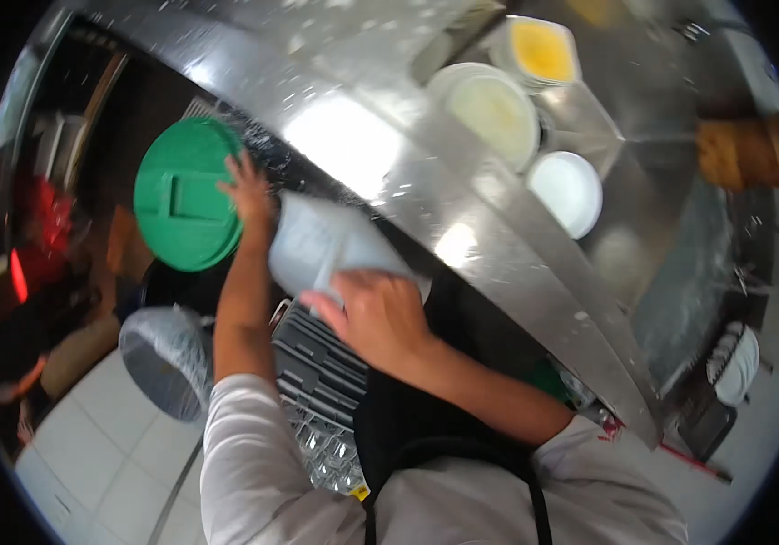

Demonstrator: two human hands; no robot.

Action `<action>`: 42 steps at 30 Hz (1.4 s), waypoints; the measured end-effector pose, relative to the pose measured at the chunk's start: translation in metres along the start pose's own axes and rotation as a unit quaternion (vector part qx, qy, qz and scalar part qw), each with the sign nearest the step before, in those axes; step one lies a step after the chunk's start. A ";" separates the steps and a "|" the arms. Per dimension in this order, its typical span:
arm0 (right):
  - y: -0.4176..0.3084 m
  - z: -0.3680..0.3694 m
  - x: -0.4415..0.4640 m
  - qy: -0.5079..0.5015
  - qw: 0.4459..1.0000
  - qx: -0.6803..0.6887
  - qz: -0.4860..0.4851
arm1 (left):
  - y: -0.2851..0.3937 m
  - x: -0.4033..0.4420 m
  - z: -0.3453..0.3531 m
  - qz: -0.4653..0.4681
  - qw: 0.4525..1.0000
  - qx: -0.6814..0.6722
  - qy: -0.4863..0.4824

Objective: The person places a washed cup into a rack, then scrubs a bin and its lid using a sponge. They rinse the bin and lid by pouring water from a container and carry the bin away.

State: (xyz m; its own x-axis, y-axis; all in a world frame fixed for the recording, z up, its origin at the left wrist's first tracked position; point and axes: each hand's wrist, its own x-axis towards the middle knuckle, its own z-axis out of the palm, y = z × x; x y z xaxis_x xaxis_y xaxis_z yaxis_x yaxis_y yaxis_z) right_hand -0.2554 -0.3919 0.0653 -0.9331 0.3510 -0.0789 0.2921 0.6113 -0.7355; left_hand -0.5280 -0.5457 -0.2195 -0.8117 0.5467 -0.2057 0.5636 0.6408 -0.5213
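Note:
My left hand point(248, 193), fingers spread, touches the right edge of a round green lid point(155, 193) with a moulded square handle recess. The lid is tilted over a dark bin point(191, 283), most of which it hides. My right hand point(382, 318) is closed on a whitish translucent plastic container point(317, 238), which looks like a pitcher with a handle strip. The container is tilted beside the steel counter edge, and its contents cannot be made out. Motion blur softens both hands.
A steel sink counter point(498, 241) runs diagonally at right, with stacked tubs point(494, 113), a white bowl point(564, 195) and a yellow-bottomed container point(542, 50). Below me are grey crates point(321, 350) and a glass rack point(321, 445). A plastic-lined bin point(167, 359) stands left; another person point(71, 359) is beyond.

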 end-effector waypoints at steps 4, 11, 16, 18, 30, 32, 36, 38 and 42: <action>-0.015 -0.117 -0.063 0.031 0.978 0.200 0.041 | -0.047 -0.009 0.075 0.120 0.919 -0.349 0.137; 0.061 -0.312 -0.239 0.456 0.853 0.159 0.197 | -0.107 -0.096 0.026 -0.078 0.950 -0.287 0.095; 0.242 -0.350 -0.327 0.424 0.774 -0.258 0.392 | -0.120 -0.112 0.039 -0.298 0.893 -0.332 -0.053; 0.298 -0.346 -0.334 0.308 0.781 -0.335 0.428 | -0.113 -0.102 0.005 -0.366 0.870 -0.330 -0.018; 0.400 -0.380 -0.328 0.579 0.626 0.306 0.424 | -0.129 -0.021 -0.012 -0.577 0.667 -0.459 -0.108; 0.375 -0.388 -0.320 0.544 0.651 0.378 0.371 | -0.131 -0.024 -0.001 -0.568 0.678 -0.456 -0.100; 0.289 -0.379 -0.267 0.524 0.726 0.358 0.266 | -0.155 -0.031 0.044 -0.472 0.771 -0.424 -0.061; 0.266 -0.372 -0.251 0.462 0.771 0.385 0.208 | -0.169 -0.029 0.070 -0.431 0.808 -0.400 -0.042; 0.165 -0.315 -0.156 0.426 0.767 0.453 0.158 | -0.231 -0.024 0.114 -0.295 0.871 -0.391 -0.036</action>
State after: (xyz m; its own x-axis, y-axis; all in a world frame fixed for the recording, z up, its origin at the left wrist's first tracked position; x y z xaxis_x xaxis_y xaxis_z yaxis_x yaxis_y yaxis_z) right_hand 0.0045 -0.1221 0.1682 -0.2570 0.9522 -0.1654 -0.1495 -0.2082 -0.9666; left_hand -0.6557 -0.7685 -0.1890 -0.9871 -0.0199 -0.1591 -0.0462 0.9855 0.1635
